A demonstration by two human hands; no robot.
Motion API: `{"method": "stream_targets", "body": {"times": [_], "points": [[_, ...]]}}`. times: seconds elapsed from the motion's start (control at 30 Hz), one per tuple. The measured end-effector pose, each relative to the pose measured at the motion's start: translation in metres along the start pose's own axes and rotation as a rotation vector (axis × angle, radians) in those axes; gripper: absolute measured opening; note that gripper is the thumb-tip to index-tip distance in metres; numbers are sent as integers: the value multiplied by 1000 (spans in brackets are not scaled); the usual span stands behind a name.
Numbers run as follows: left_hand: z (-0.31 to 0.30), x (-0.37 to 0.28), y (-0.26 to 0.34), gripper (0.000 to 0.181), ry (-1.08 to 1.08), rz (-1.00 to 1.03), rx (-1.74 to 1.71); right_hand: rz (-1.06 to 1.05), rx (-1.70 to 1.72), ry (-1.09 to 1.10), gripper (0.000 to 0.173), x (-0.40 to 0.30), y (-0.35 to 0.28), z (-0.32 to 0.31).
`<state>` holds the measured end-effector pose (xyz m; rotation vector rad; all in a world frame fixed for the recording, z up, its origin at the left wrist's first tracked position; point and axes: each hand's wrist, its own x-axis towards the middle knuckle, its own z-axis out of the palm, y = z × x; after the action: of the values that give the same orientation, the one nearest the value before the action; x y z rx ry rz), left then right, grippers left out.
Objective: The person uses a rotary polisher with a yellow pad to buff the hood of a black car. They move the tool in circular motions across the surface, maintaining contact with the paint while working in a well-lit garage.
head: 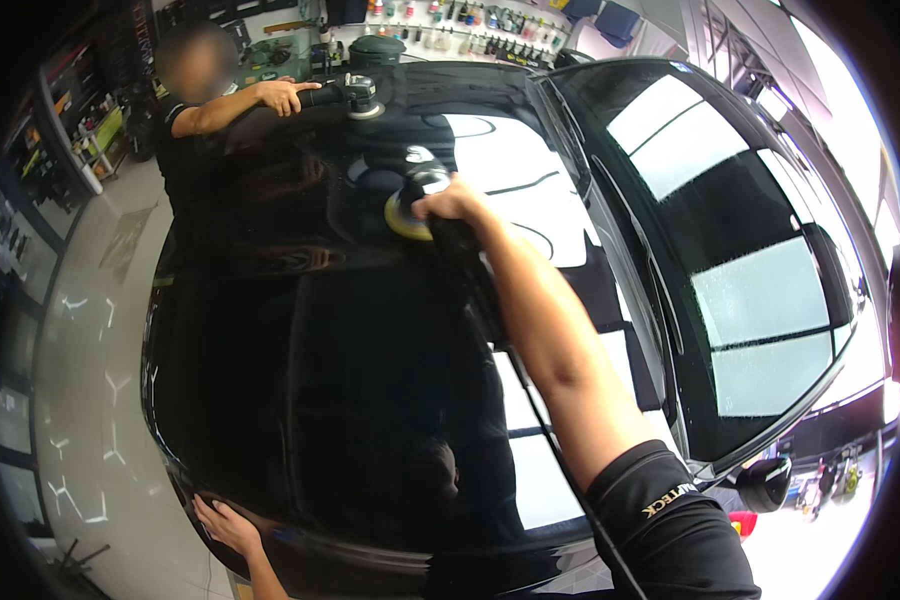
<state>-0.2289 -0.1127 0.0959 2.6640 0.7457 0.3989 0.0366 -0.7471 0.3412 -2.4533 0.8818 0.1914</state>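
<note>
My right hand (pixel 450 204) grips an electric polisher (pixel 426 180), whose round yellow pad (pixel 405 219) rests on the glossy black car hood (pixel 375 360). The polisher's black body and cord run back beneath my outstretched right arm. At the lower left, my left hand (pixel 226 525) lies with its fingers spread on the front corner of the car, by the edge of the hood, holding nothing. Reflections of the ceiling lights and windows show in the paint.
Across the hood stands another person (pixel 184 142) with a second polisher (pixel 361 97) on the paint. The windshield (pixel 690 225) and wipers border the hood at right. A side mirror (pixel 765 484) juts out lower right. Shelves of bottles (pixel 465 19) line the back wall.
</note>
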Motion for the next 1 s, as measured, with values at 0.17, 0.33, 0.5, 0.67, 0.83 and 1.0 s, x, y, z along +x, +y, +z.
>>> {"method": "stream_targets", "body": {"times": [0.17,0.33,0.5,0.67,0.83,1.0], "points": [[-3,-1,-2,57,-6,-12,-8,-105,48,-66,111,-32,-46,27],[-2,3,-6,57,14,0,3,-39,50,-92,111,-33,-45,15],[-2,3,-5,58,3,-3,8,4,-16,5,110,-13,10,-13],[-7,5,-5,58,11,-14,-15,45,74,-75,106,-12,67,-63],[0,6,-5,59,-5,-9,-26,75,29,158,107,4,139,-97],[-5,8,-10,60,-11,-4,-24,139,61,182,107,-13,165,-115]]}}
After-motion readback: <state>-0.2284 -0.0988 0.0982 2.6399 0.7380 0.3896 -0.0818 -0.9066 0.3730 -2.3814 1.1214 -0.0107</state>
